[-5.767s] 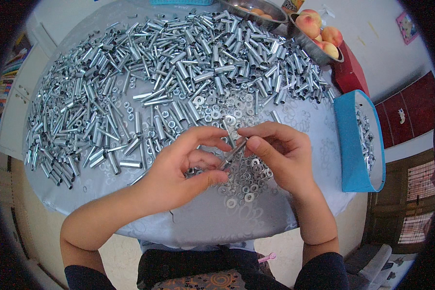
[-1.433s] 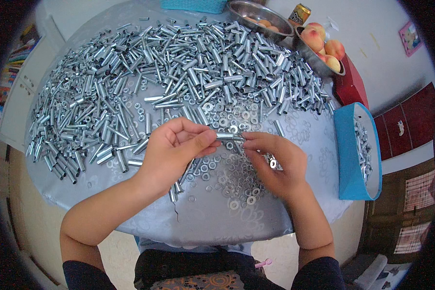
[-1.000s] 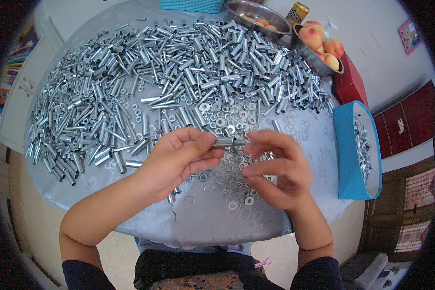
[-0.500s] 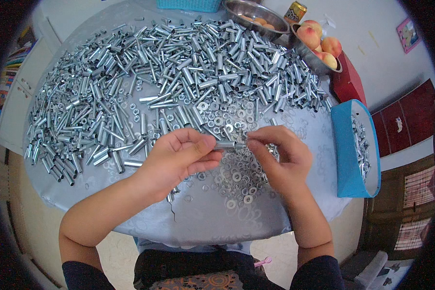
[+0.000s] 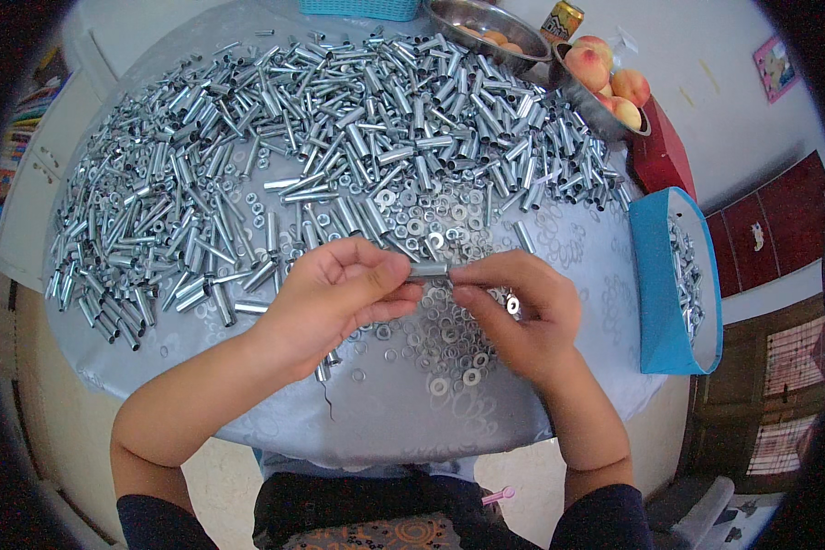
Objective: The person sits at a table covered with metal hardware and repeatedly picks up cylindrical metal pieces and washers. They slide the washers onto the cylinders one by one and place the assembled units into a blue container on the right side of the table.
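My left hand [image 5: 337,295] pinches a short silver metal sleeve [image 5: 429,270] between thumb and fingers, above the table and roughly level. At the sleeve's right end are the closed thumb and forefinger of my right hand [image 5: 530,310]; any small part between them is hidden. Bright washers [image 5: 512,304] show beside its curled fingers, and whether these are held or lie behind I cannot tell. Under both hands spreads a heap of flat and ring washers [image 5: 435,341]. Beyond them lies a wide pile of metal sleeves and bolts [image 5: 367,115], with nuts [image 5: 258,220] scattered among them.
A blue bin [image 5: 655,284] of metal parts stands at the right edge of the cloth-covered table [image 5: 367,426]. Far right are a steel bowl of eggs [image 5: 463,44], a bowl of peaches [image 5: 628,87], a can [image 5: 562,20] and a red box [image 5: 665,151]. A turquoise basket [image 5: 357,9] sits behind.
My right hand has moved left, and its fingertips now meet the end of the sleeve. The left hand stays almost still with the sleeve.
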Available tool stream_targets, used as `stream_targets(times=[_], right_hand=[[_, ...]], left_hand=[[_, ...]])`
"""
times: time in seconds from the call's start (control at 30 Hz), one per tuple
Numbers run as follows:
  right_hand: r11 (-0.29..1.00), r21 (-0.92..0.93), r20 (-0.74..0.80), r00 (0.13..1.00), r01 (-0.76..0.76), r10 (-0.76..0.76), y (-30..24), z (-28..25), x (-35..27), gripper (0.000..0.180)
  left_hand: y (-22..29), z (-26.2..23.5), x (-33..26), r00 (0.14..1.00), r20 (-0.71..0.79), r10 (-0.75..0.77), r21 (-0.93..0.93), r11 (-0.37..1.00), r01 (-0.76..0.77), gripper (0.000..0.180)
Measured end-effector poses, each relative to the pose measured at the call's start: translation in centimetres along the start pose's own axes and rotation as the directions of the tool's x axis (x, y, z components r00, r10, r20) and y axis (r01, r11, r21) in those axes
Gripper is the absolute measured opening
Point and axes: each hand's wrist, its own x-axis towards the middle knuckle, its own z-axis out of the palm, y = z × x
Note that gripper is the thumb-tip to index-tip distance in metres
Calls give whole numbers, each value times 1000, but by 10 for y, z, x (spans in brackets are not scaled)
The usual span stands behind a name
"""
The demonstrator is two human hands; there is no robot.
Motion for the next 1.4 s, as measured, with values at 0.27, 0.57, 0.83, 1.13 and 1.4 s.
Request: stream_targets(times=[0.27, 0.57, 0.83, 1.13, 1.4], right_hand=[[992, 111, 4, 999, -54, 54, 2, -6, 1, 13], [991, 34, 167, 977, 132, -136, 0, -2, 0, 20], [985, -167, 98, 994, -38, 55, 2, -9, 8, 19], [930, -355, 258, 966, 99, -4, 33, 4, 8, 22], [868, -485, 183, 983, 103, -14, 35, -8, 10, 20]], left_hand=[[3, 4, -3, 998, 55, -19, 140, 990, 11, 25], [4, 15, -10, 918, 209, -337, 97, 941, 324, 49], [11, 7, -7, 959, 126, -255, 70, 966, 247, 48], [10, 7, -5, 962, 40, -269, 71, 961, 266, 45], [11, 10, -5, 972, -24, -232, 110, 966, 233, 49]])
